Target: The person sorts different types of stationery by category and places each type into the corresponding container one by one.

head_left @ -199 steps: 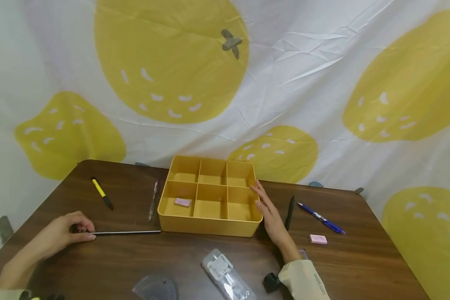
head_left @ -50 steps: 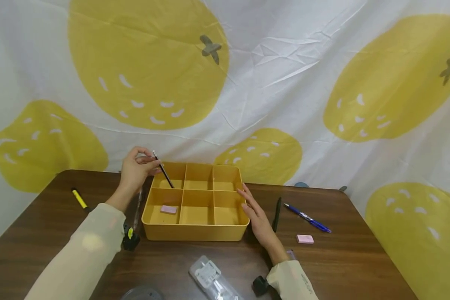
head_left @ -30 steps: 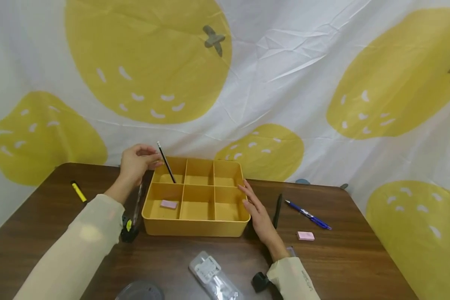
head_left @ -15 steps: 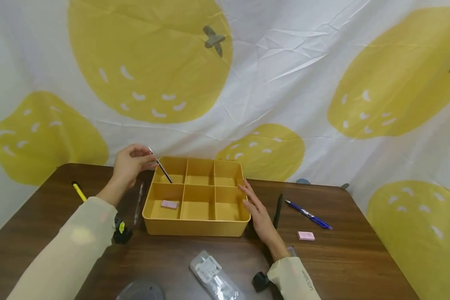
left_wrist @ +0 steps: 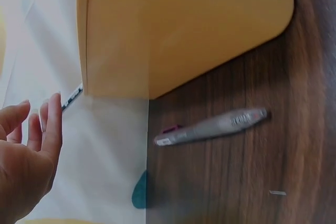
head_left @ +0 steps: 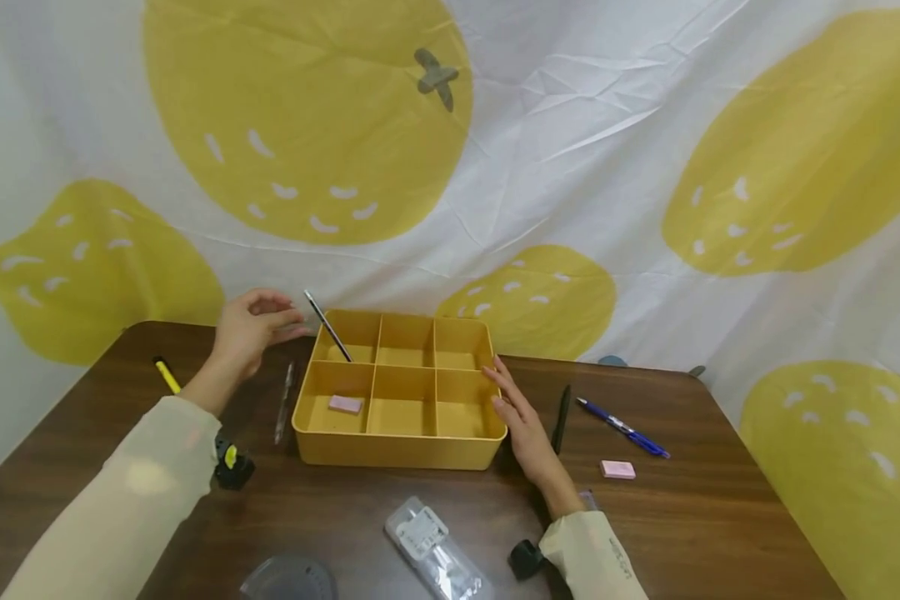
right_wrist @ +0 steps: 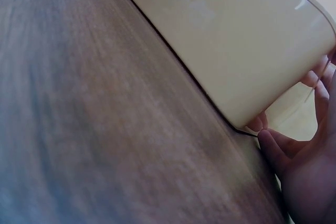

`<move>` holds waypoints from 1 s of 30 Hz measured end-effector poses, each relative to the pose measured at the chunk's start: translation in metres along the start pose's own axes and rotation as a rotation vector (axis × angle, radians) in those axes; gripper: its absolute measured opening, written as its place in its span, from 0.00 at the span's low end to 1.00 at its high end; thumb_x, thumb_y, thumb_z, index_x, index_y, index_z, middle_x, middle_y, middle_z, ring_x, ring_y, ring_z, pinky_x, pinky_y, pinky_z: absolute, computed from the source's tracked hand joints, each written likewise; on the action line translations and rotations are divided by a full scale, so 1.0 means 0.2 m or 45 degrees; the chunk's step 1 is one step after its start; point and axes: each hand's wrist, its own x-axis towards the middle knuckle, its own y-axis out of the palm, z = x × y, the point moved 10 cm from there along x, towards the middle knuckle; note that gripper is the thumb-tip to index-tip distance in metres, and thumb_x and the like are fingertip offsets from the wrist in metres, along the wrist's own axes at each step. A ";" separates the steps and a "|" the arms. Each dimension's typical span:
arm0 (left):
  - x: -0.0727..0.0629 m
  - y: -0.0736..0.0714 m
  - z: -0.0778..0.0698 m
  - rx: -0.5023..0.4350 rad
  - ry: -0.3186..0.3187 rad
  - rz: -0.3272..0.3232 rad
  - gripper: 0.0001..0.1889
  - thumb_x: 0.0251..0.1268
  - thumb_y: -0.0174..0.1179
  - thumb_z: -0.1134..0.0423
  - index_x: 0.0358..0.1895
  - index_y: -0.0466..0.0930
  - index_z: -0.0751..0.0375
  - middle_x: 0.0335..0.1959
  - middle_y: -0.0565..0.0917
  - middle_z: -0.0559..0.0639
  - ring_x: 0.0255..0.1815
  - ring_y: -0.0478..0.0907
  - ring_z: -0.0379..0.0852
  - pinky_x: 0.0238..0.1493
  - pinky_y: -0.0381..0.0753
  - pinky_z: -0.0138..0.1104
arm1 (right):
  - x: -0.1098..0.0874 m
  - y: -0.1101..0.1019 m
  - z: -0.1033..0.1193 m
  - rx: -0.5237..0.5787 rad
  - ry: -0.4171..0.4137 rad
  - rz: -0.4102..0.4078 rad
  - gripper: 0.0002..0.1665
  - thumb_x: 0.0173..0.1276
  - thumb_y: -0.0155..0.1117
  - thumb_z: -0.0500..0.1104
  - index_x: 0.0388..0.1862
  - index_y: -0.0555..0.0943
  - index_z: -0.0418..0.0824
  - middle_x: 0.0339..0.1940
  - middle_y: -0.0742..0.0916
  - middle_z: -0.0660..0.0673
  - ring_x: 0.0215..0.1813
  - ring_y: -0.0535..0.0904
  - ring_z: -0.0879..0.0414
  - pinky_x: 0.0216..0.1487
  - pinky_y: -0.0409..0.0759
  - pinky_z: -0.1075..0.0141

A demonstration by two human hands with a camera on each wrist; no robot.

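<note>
Left sleeve (head_left: 142,475): if lowered, it may sweep aside the marker (head_left: 167,375), which it partly hides. Left hand (head_left: 251,333): fingers loosely bent, gripping nothing, just beside the pencil (head_left: 326,323). A dropped wrist could also strike the clear pen (head_left: 284,404) on the table. The pencil slants in the rear left compartment of the box (head_left: 401,452), upper end projecting past the rim, lower end hidden. No finger steadies it; a brush from the fingertips, or a jolt to the box, may tip it out. The eraser (head_left: 345,404), in the front left compartment, would probably only slide. Right hand (head_left: 528,433): fingers extended against the box's right side, not wrapped around it. Excess sideways push could shift the box and dislodge the pencil; a careless retreat could knock the black pen (head_left: 562,419) nearby. The left wrist view shows the clear pen's marks and purplish clip, unresolved in the head view, but only the pencil's end, and contact with the fingertips cannot be told there; the head view shows a gap. The right wrist view shows the thumb near the box's lower corner; only the head view shows all six compartments
</note>
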 end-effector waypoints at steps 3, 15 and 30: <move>-0.02 -0.04 -0.01 -0.022 0.007 -0.010 0.06 0.60 0.56 0.84 0.39 0.73 0.75 0.29 0.80 0.54 0.31 0.84 0.47 0.38 0.82 0.43 | 0.00 0.00 0.00 0.002 0.001 0.007 0.26 0.79 0.38 0.36 0.73 0.58 0.31 0.78 0.50 0.39 0.77 0.41 0.47 0.70 0.46 0.43; -0.12 -0.26 -0.08 -0.142 0.023 -0.039 0.10 0.61 0.55 0.84 0.37 0.79 0.67 0.31 0.83 0.54 0.33 0.85 0.49 0.37 0.82 0.44 | 0.01 0.01 -0.03 -0.003 0.007 0.008 0.26 0.79 0.38 0.36 0.73 0.58 0.32 0.78 0.50 0.40 0.77 0.41 0.46 0.70 0.45 0.41; -0.18 -0.42 -0.12 -0.380 0.060 -0.042 0.10 0.57 0.54 0.88 0.36 0.79 0.74 0.30 0.84 0.59 0.32 0.85 0.53 0.36 0.82 0.46 | -0.02 -0.01 -0.04 0.002 0.035 -0.009 0.26 0.79 0.38 0.38 0.74 0.58 0.33 0.78 0.49 0.42 0.77 0.40 0.47 0.69 0.42 0.40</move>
